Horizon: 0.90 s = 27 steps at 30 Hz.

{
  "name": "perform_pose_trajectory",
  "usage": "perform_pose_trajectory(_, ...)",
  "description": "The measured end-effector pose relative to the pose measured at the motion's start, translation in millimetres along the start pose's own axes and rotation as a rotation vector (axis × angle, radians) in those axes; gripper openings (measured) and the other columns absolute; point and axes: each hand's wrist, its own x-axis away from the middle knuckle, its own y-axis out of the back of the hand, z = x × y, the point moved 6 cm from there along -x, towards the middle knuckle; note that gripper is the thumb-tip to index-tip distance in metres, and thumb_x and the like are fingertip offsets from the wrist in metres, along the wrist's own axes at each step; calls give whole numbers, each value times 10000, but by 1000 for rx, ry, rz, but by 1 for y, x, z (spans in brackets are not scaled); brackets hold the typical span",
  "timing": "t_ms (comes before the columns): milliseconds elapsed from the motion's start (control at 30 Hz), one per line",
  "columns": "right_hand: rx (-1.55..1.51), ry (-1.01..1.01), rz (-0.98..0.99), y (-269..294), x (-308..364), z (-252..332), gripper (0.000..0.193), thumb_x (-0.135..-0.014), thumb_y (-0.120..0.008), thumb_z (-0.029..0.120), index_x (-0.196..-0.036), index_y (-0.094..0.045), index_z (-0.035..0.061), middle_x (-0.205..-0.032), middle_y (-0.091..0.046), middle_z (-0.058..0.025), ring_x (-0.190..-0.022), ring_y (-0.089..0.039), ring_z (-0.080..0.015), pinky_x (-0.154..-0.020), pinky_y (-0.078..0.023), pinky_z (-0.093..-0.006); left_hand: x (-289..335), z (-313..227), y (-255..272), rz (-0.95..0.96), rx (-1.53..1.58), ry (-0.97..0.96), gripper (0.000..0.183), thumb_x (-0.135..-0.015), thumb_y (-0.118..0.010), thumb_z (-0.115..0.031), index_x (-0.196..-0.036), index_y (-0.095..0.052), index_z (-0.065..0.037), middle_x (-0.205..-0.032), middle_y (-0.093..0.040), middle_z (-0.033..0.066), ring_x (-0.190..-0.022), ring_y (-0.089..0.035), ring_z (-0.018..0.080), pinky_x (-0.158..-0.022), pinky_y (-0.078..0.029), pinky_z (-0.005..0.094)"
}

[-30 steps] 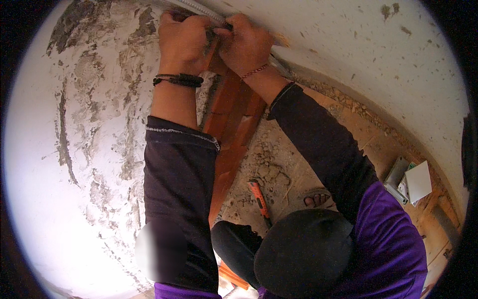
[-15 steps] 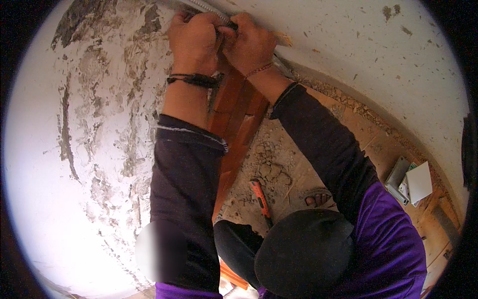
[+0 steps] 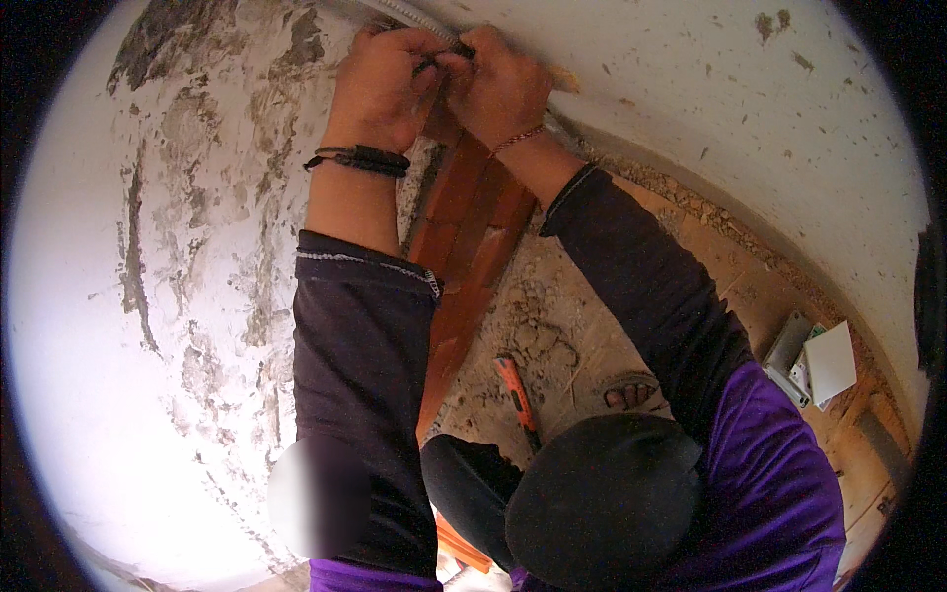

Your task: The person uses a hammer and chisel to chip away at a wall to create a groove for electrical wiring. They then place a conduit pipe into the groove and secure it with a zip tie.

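Observation:
At the top, my two hands are close together beside a grey corrugated conduit (image 3: 419, 18) that comes down along the wall. My right hand (image 3: 501, 91) is closed, thumb and fingers pinched at the dark end of this conduit. Just left of it, my left hand (image 3: 380, 94) is closed with fingers curled on a thin black strip (image 3: 425, 66). Whether that strip is wire or tape cannot be made out. Fingers hide most of the spot where the strip and conduit meet.
Red bricks (image 3: 464, 232) stand in a column below my hands. An orange-and-black utility knife (image 3: 515, 395) lies on the dusty floor with rubble (image 3: 538, 331). White and grey box-like pieces (image 3: 829, 360) lie at right. Patchy plastered wall (image 3: 197, 247) rises on the left.
My left hand and forearm have shifted slightly left, away from the right hand, showing more of the black strip and bricks. My right hand has barely moved.

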Motion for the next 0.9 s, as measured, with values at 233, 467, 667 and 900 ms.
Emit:
perform_pose_trajectory(233, 46, -20, 45, -4, 1, -3, 286, -798, -653, 402, -852, -603, 126, -581, -585, -129, -565, -604, -364, -463, -470, -414, 6, -7, 16, -273, -622, -269, 395, -692, -669, -183, -1027, -609, 19, -908, -654, 130, -840, -634, 230, -741, -493, 338)
perform_pose_trajectory(467, 76, 7, 64, -4, -1, -6, 292, -791, -659, 404, -847, -606, 122, -588, -586, -129, -557, -602, -361, -463, -468, -415, 23, -20, 9, -472, -1044, -622, 283, -678, -654, -186, -918, -680, -37, -777, -685, 96, -765, -661, 277, -751, -508, 367)
perform_pose_trajectory(667, 41, 11, 49, -3, 0, -3, 269, -779, -679, 375, -839, -607, 123, -588, -586, -126, -561, -603, -353, -469, -467, -407, 21, -30, 6, -522, -1135, -650, 281, -656, -638, -183, -895, -695, -47, -725, -683, 93, -728, -661, 286, -747, -512, 369)
perform_pose_trajectory(900, 45, 15, 55, -3, -1, -5, 251, -778, -684, 346, -843, -607, 116, -591, -588, -123, -560, -603, -350, -473, -469, -395, 18, -30, 3, -523, -1126, -582, 294, -628, -630, -161, -889, -695, -41, -733, -679, 124, -736, -659, 306, -745, -517, 378)
